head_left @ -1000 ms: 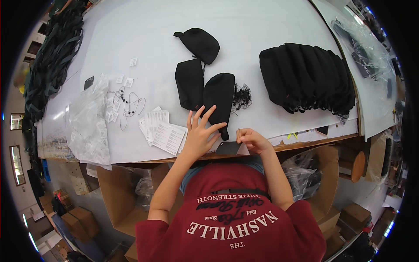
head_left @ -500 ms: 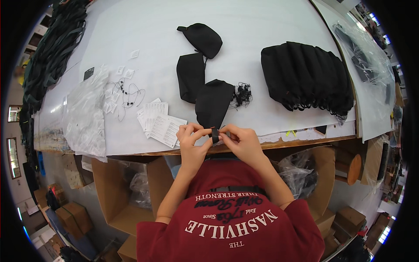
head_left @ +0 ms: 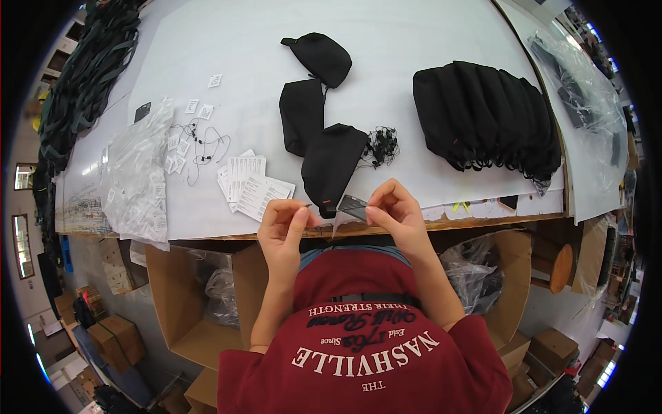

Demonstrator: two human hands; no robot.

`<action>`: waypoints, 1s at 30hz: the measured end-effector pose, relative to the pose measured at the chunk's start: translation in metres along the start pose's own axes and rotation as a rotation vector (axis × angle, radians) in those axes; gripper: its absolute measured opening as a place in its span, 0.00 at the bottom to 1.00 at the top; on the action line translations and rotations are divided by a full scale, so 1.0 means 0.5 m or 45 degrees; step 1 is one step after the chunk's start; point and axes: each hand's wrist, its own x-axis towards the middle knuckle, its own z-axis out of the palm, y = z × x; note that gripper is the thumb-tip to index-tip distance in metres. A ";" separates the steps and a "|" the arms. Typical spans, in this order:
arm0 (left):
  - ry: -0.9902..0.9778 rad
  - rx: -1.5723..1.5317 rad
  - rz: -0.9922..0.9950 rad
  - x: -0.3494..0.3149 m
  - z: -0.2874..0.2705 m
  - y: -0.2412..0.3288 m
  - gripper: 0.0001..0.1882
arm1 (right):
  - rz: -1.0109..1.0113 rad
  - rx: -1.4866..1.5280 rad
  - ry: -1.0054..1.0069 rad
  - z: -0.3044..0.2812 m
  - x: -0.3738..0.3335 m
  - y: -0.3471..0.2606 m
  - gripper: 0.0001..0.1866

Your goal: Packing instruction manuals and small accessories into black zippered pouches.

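Note:
My right hand (head_left: 398, 210) pinches a dark hang tag (head_left: 354, 207) by one end, its other end reaching toward a black fabric pouch. A pale edge hangs below the tag. My left hand (head_left: 283, 231) is closed, with a small dark tip, perhaps a cord end, showing at its fingertips; most of it is hidden. Between the hands, the nearest black pouch (head_left: 334, 160) lies with its looped end (head_left: 328, 211) at the table edge. Two more black pouches, a middle one (head_left: 302, 117) and a far one (head_left: 321, 58), lie beyond it.
Right of the pouches are a tangle of black cords (head_left: 381, 146) and a row of stacked black pouches (head_left: 486, 117). To the left lie printed white cards (head_left: 258, 193), thin black strings (head_left: 203, 148), small white packets and a clear plastic bag (head_left: 134, 183). Cardboard boxes (head_left: 196, 303) stand below.
My hands have moved apart from the nearest pouch's looped end, left hand leftward, right hand rightward. The pouch end has come free of my fingers, and the dark tag now shows in my right hand.

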 end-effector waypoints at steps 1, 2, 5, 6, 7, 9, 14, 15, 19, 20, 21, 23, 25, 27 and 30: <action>-0.058 -0.037 -0.056 -0.003 0.001 0.009 0.01 | 0.033 -0.011 -0.044 -0.006 -0.002 -0.003 0.06; -0.058 -0.037 -0.057 -0.004 0.005 0.013 0.01 | 0.034 -0.010 -0.043 -0.002 -0.003 -0.005 0.06; -0.188 0.219 -0.031 -0.007 0.021 0.020 0.02 | -0.127 0.116 -0.047 0.023 -0.006 -0.013 0.06; -0.183 0.220 -0.036 -0.008 0.021 0.017 0.02 | -0.115 0.065 -0.045 0.030 -0.010 -0.020 0.07; -0.246 0.265 -0.038 -0.009 0.020 0.014 0.02 | -0.101 0.015 -0.044 0.034 -0.013 -0.023 0.07; -0.321 0.316 -0.064 -0.012 0.025 0.014 0.02 | -0.082 0.026 -0.055 0.040 -0.019 -0.025 0.07; -0.420 0.395 -0.080 -0.009 0.037 0.028 0.02 | -0.108 0.003 -0.084 0.044 -0.021 -0.016 0.07; -0.438 0.417 -0.098 -0.009 0.038 0.029 0.02 | -0.118 -0.004 -0.091 0.046 -0.020 -0.016 0.07; -0.448 0.452 -0.056 -0.010 0.036 0.026 0.02 | -0.109 -0.012 -0.110 0.047 -0.018 -0.011 0.07; -0.447 0.446 -0.062 -0.010 0.035 0.026 0.02 | -0.108 -0.011 -0.109 0.048 -0.017 -0.011 0.07; -0.447 0.440 -0.067 -0.010 0.034 0.026 0.02 | -0.103 -0.016 -0.104 0.048 -0.017 -0.012 0.07; -0.448 0.422 -0.081 -0.012 0.034 0.024 0.02 | -0.097 -0.021 -0.099 0.048 -0.017 -0.012 0.07; -0.448 0.404 -0.094 -0.012 0.034 0.023 0.02 | -0.084 -0.040 -0.107 0.048 -0.017 -0.010 0.07; -0.451 0.404 -0.098 -0.011 0.033 0.023 0.02 | -0.077 -0.046 -0.105 0.049 -0.017 -0.011 0.07; -0.470 0.467 -0.072 -0.011 0.034 0.024 0.02 | -0.081 -0.091 -0.102 0.046 -0.017 -0.008 0.07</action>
